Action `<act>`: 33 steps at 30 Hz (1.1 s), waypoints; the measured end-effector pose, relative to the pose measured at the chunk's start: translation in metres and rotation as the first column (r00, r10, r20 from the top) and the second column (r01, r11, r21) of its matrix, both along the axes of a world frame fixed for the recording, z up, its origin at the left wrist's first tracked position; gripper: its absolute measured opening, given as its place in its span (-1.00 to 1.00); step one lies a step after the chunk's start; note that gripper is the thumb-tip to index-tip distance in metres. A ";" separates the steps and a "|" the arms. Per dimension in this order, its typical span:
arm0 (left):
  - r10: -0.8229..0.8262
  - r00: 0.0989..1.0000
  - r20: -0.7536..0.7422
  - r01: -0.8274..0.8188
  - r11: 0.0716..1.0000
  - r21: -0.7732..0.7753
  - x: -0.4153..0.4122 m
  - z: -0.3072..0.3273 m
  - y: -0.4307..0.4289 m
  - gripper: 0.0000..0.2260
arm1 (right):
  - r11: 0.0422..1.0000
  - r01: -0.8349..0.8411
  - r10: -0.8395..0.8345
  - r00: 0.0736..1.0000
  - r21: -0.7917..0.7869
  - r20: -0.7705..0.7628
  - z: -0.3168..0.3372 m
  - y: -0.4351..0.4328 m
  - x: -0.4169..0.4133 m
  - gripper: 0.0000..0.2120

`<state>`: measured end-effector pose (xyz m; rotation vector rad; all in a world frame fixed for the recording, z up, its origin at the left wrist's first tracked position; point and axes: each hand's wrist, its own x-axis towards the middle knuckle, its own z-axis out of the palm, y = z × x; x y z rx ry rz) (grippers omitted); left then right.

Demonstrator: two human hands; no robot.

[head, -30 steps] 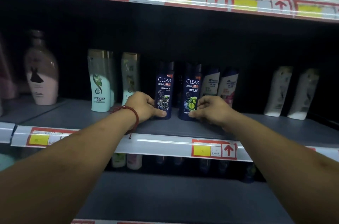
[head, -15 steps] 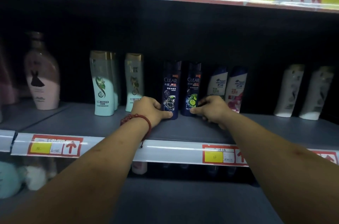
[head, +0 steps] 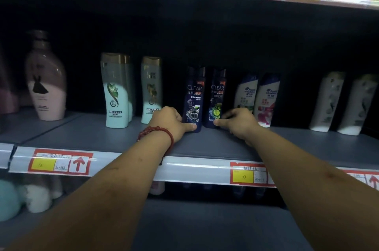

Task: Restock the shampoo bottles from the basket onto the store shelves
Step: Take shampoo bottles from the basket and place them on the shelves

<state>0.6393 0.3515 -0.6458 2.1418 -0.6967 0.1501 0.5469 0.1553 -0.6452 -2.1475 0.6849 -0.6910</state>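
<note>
The left hand [head: 171,122] pinches the grey-label CLEAR bottle [head: 194,96], the right hand [head: 239,122] the lime-label CLEAR bottle [head: 217,94], both now deeper on the shelf [head: 205,146], nearly placed.

Bare forearms, no sleeves, red beaded bracelet [head: 155,134] with cord on left wrist

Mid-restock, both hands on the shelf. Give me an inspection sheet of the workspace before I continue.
Surface: grey shelf, bare in front of the bottles.
Job's things: left CLEAR bottle and right CLEAR bottle upright, side by side; basket not in view.
Clutter: nothing seen.
Grips: left hand holds the left bottle's base; right hand holds the right bottle's base.
Cables: nothing seen.
Surroundings: mint-green bottles and pink bottle to the left, white bottles to the right; price tags on the rail.
</note>
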 end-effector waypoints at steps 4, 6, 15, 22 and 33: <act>0.001 1.000 0.001 -0.001 1.000 0.010 -0.003 0.001 0.001 -0.59 | 0.998 0.025 -0.028 0.998 -0.055 -0.050 -0.001 0.000 0.002 -0.63; 0.000 1.000 0.020 -0.001 1.000 0.030 -0.006 0.002 0.001 -0.58 | 0.995 0.044 -0.050 0.996 -0.088 -0.068 -0.002 0.000 0.003 -0.63; 0.004 1.000 0.018 -0.005 0.999 0.048 -0.007 0.002 0.003 -0.58 | 0.996 0.054 -0.061 0.993 -0.067 -0.099 -0.001 0.000 0.001 -0.57; 0.044 0.999 -0.002 -0.044 0.998 0.050 -0.025 0.016 0.017 -0.54 | 0.997 0.046 -0.041 0.996 0.054 -0.083 0.010 0.014 -0.034 -0.35; -0.267 0.871 0.413 0.142 0.941 0.309 -0.157 0.017 0.028 -0.50 | 0.887 -0.083 -0.035 0.968 -0.453 -0.247 0.031 0.040 -0.202 -0.34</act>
